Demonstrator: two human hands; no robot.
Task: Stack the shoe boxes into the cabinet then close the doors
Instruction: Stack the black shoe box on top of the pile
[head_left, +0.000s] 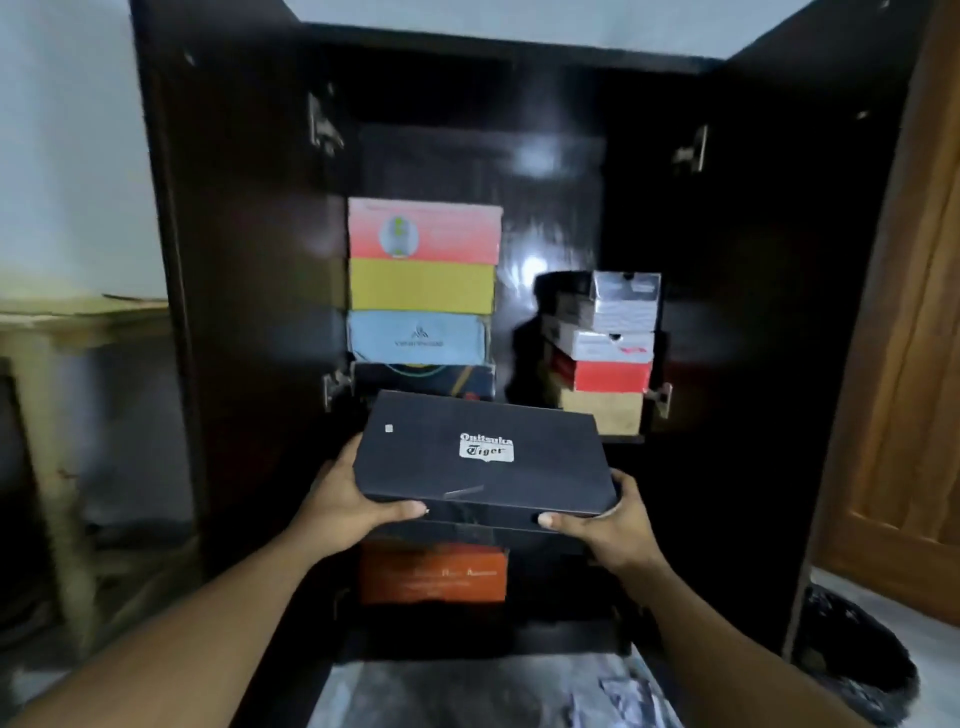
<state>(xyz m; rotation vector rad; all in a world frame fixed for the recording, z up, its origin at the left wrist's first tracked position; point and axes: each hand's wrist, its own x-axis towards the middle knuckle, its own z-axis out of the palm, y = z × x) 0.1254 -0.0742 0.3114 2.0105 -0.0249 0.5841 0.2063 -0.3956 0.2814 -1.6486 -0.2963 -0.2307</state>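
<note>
A person's left hand (358, 499) and right hand (608, 525) clamp the near corners of a matt black shoe box (483, 478), thumbs on its front wall; its white label (487, 448) reads "Onitsuka Tiger"; the box is held before the open, glossy dark cabinet (249, 260); inside, a left stack (422, 286) of red, yellow, pale-blue and navy cardboard boxes; right, a smaller stack (608, 353) in grey, white, red, tan; lower, an orange box (434, 574), its lettering blurred.

There are ten shoe boxes (422, 286), one cabinet (550, 156) with two doors (234, 260), two hands (353, 499) and one table (67, 322).
</note>
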